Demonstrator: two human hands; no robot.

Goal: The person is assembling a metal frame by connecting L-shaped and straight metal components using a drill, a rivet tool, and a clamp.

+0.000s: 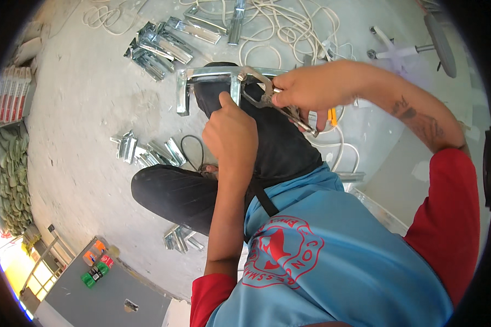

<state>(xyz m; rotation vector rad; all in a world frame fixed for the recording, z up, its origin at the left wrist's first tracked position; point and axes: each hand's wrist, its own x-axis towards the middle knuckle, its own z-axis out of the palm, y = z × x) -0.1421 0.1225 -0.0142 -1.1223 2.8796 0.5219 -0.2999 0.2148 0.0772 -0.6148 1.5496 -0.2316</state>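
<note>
1. Head view: the left hand [232,131] is nearly closed, its thumb pressed upright against a short leg of the metal frame [210,72]; its curled fingertips are hidden.
2. The right hand [316,90] is wrapped around clamp pliers [267,98], thumb on top, fingers bent underneath. The pliers are dull, worn steel, with a curved, C-shaped jaw set at the frame beside that leg.
3. The frame is bright, smooth folded sheet metal: a long channel with short legs at right angles, one at its left end, the other near the left thumb. It lies across the black trousers [286,141], at the knee.
4. On the matt, scuffed grey floor [87,120], short cut channels lie in loose heaps: an upper heap [163,43], a middle heap [147,151] and a lower heap [180,238].
5. Thin white cable [289,24] loops in tangles toward the floor's far side.
6. Wrinkled greenish sacks [8,174] are piled along the floor's left edge.
7. A green plastic bottle [95,272] lies near the upper corner of a flat grey board [93,300].
</note>
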